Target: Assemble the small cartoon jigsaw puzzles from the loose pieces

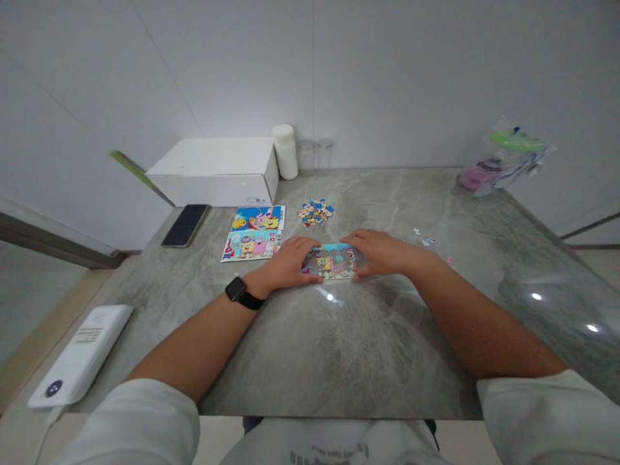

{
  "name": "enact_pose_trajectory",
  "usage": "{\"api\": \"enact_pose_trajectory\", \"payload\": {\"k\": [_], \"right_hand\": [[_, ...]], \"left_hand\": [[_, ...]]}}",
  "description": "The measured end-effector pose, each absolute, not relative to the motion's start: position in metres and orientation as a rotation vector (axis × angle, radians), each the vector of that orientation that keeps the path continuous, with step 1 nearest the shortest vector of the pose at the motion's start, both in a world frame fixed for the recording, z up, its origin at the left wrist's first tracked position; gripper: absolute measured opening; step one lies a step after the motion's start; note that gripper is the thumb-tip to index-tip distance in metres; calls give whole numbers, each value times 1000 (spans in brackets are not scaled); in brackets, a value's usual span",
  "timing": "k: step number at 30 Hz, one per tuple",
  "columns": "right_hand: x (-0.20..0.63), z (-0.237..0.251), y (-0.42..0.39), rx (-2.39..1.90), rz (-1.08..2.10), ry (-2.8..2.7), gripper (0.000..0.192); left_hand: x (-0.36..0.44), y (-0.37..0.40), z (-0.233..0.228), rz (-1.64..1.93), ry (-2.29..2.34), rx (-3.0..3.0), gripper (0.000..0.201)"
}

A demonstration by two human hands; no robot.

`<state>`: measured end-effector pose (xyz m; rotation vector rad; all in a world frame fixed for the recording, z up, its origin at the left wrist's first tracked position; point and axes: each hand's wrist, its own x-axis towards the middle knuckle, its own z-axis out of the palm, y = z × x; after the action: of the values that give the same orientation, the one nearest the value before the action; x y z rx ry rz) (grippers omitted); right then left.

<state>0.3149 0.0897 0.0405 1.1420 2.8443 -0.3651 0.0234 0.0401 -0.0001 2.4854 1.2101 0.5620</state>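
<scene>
A partly assembled cartoon jigsaw puzzle (345,274) lies flat on the grey marbled table, its border joined around a gap where the tabletop shows. Inside the frame sit a joined yellow cluster (323,263) and a few more pieces. My left hand (293,261), with a black watch on the wrist, curls around the puzzle's left end, thumb along the near edge and fingers at the far edge. Mirroring it, my right hand (375,253) grips the right end. A few loose pieces (429,241) lie right of my right hand. Both hands hide the puzzle's ends.
Two cartoon picture cards (252,245) lie left of the puzzle, a pile of blue-and-yellow pieces (316,212) beyond it. Farther back stand a white box (213,187), a white bottle (285,152) and two clear jars. A phone (185,226), power bank (82,355) and plastic bag (504,161) flank the sides.
</scene>
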Motion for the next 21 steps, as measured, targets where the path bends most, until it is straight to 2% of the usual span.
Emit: {"api": "enact_pose_trajectory", "payload": {"k": [13,21], "right_hand": [[312,36,85,1160,-226,2807,73],[315,29,87,1161,-205,2832,75]], "left_hand": [[22,44,-3,582,1138,2483,86],[22,43,-2,590,1165,2441,86]]}}
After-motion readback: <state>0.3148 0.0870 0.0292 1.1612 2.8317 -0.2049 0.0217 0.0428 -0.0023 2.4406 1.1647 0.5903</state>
